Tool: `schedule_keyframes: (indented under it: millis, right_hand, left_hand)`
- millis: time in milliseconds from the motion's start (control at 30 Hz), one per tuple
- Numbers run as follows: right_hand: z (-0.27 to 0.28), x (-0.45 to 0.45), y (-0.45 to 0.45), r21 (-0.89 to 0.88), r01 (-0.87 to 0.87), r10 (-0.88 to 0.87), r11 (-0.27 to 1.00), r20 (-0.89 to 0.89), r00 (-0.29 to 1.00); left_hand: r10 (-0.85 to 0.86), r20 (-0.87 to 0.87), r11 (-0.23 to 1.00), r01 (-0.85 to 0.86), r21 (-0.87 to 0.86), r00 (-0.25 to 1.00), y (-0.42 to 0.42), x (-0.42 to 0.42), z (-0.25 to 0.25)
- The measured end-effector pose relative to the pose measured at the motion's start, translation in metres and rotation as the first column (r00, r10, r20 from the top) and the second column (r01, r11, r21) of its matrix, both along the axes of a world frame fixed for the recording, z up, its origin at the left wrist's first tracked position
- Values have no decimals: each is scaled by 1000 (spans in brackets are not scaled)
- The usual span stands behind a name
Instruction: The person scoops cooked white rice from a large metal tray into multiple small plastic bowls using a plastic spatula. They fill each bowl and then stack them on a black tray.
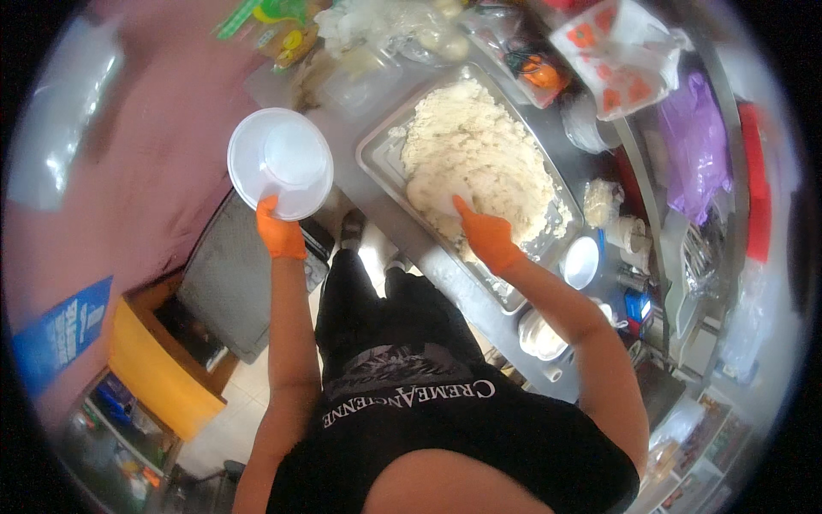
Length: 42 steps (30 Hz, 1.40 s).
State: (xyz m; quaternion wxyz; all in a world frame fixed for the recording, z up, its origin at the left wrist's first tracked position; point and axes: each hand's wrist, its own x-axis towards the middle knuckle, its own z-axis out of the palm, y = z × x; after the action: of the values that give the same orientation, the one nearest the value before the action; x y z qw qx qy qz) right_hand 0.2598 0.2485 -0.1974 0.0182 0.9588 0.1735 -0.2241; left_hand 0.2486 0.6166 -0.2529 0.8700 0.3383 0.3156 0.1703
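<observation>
My left hand (280, 230), in an orange glove, grips the rim of a round translucent plastic bowl (255, 154), held up to the left of the counter, its inside towards me. A large metal tray (392, 186) lies on the counter, heaped with a pale, crumbly, dough-like mixture (488, 141). My right hand (486, 234), also gloved in orange, reaches over the near side of the heap. Its fingers are closed on a whitish, translucent flat tool, perhaps a scraper, whose far part is blurred against the mixture.
On the steel counter (443, 273), right of the tray, stand a white bowl (580, 263) and a bagged white stack (542, 335). Plastic bags (398, 29) and a clear container (359, 77) lie beyond it. A purple bag (697, 148) hangs at the right.
</observation>
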Motion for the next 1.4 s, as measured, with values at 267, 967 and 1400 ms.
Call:
schedule_keyframes:
  millis: [267, 967, 1400]
  right_hand:
    - [60, 9, -7, -9, 277, -274, 961, -173, 946]
    - [-32, -6, -69, 220, 712, -699, 667, -145, 700]
    - [-2, -60, -36, 148, 737, -702, 659, -232, 674]
  left_hand:
    - [-90, -33, 994, 92, 51, 995, -7, 19, 17]
    - [-497, -51, 865, 499, 43, 866, -64, 68, 54]
    - [-562, -27, 825, 563, 57, 827, -99, 81, 66]
